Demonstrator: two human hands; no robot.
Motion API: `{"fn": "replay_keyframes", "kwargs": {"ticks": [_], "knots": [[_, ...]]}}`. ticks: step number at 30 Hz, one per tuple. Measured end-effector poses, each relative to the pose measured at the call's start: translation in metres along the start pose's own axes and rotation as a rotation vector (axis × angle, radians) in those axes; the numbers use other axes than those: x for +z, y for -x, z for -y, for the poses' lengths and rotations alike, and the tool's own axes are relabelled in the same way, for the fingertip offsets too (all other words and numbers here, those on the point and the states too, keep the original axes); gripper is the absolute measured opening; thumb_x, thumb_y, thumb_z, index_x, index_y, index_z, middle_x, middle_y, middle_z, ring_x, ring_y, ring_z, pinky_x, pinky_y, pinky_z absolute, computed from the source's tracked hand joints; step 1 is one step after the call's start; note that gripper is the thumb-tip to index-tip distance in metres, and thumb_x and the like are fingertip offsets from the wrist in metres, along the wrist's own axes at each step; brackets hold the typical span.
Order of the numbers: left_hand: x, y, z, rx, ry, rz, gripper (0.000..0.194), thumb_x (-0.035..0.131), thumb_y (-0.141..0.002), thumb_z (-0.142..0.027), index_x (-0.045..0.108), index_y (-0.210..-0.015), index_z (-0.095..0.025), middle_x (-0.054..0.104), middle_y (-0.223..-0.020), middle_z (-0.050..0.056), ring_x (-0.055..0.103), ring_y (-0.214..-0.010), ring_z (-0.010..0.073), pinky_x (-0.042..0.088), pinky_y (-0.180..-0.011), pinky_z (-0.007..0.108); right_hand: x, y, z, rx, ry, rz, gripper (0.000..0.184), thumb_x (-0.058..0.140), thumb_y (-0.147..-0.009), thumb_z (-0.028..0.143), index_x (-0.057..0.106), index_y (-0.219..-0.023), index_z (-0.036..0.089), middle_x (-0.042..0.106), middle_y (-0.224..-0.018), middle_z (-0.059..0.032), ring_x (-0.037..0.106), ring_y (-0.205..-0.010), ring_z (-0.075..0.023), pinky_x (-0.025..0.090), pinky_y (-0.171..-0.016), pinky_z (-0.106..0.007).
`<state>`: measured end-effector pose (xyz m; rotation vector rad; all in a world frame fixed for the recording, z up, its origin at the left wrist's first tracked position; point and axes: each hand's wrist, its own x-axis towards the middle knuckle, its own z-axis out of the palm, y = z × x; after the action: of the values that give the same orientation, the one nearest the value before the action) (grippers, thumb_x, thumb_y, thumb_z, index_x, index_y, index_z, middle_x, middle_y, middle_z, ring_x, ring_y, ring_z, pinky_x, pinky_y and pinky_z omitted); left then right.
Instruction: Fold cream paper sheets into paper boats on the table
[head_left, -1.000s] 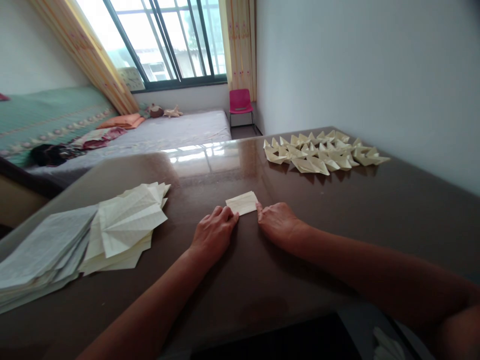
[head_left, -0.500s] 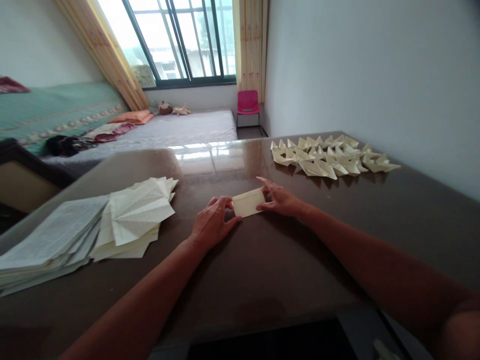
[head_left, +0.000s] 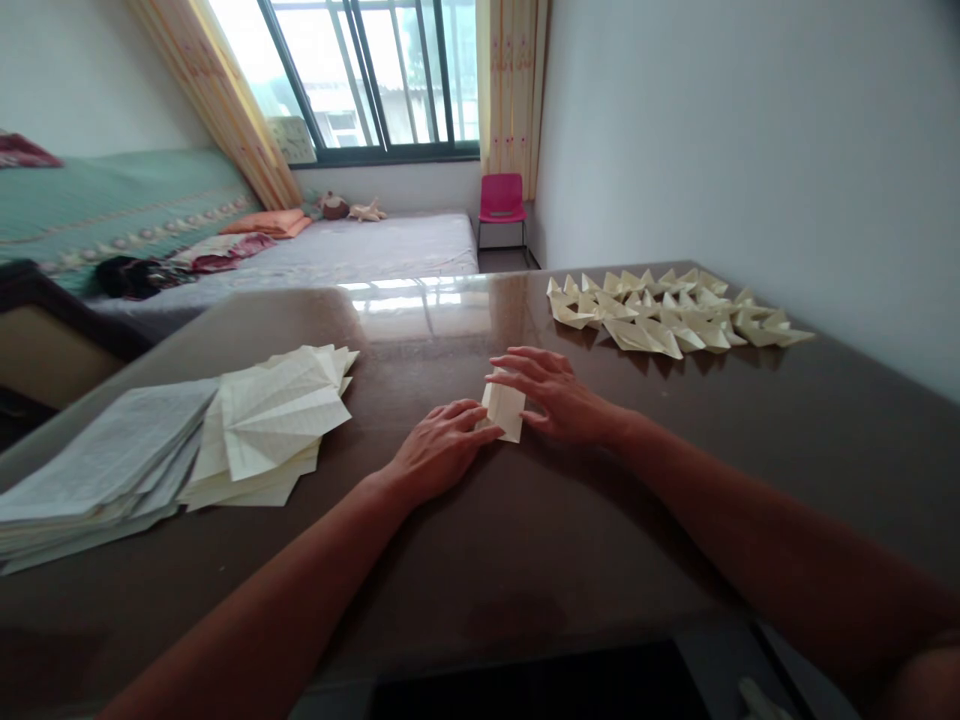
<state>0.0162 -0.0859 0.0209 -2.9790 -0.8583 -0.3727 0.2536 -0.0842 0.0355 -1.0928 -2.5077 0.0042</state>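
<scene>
A small folded piece of cream paper stands between my hands over the middle of the table, its longer side running away from me. My left hand pinches its lower left corner between thumb and fingers. On the other side, my right hand holds it, with the fingers reaching over its far end and the thumb at its right edge. The fingers partly cover the paper's top and left side, so its folds there are hidden.
Creased cream sheets lie at the left, beside a stack of printed papers. Several folded paper boats stand in rows at the back right of the brown table, near the wall. A bed and pink chair are beyond.
The folded paper has turned from lying crosswise to pointing lengthwise away from me. My right hand's fingers have moved left over its far end; my left hand has shifted slightly right.
</scene>
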Motion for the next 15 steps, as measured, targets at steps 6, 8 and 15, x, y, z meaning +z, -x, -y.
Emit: {"fn": "replay_keyframes", "kwargs": {"ticks": [6, 8, 15], "knots": [[-0.001, 0.0, -0.003, 0.044, -0.062, -0.011, 0.032, 0.048, -0.093, -0.03, 0.057, -0.122, -0.039, 0.058, -0.129, -0.002, 0.044, -0.125, 0.02, 0.031, -0.106, 0.04, -0.016, 0.001, 0.02, -0.186, 0.117, 0.078, 0.054, 0.055, -0.081, 0.012, 0.049, -0.133, 0.026, 0.058, -0.123, -0.0067, 0.037, -0.126, -0.0238, 0.007, -0.111, -0.053], [-0.001, 0.001, 0.0, 0.039, -0.077, -0.042, 0.031, 0.046, -0.093, -0.028, 0.058, -0.121, -0.036, 0.058, -0.129, -0.001, 0.047, -0.122, 0.02, 0.032, -0.105, 0.04, -0.02, 0.002, 0.018, -0.201, 0.173, 0.064, 0.031, 0.054, -0.086, 0.017, 0.062, -0.114, 0.027, 0.064, -0.103, -0.0038, 0.046, -0.112, -0.0218, 0.008, -0.109, -0.053], [-0.002, 0.002, 0.003, 0.034, -0.077, -0.175, 0.032, 0.045, -0.092, -0.021, 0.059, -0.121, -0.025, 0.062, -0.124, 0.003, 0.048, -0.121, 0.0209, 0.036, -0.102, 0.038, -0.016, 0.002, 0.014, -0.233, 0.243, 0.02, 0.018, 0.052, -0.092, 0.027, 0.069, -0.089, 0.023, 0.064, -0.082, -0.0025, 0.05, -0.091, -0.0187, 0.023, -0.098, -0.043]]}}
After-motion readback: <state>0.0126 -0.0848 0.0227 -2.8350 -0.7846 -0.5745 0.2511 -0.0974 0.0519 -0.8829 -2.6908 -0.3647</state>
